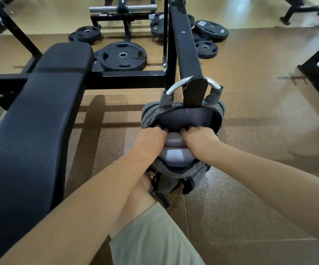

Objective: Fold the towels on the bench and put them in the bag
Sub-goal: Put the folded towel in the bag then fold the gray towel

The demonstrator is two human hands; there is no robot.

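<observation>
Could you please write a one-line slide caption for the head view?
Left hand and right hand push folded pale grey towels into the open grey fabric backpack beside the black padded bench.

One grey bag [176,169] is seen, hung open from a bar. Two folded towels [174,148] are counted inside it. Two hands are in the opening: the left hand [151,139] and the right hand [200,140]. One padded counter [32,119] is in view. Six weight plates [123,56] are made out on the floor.
</observation>
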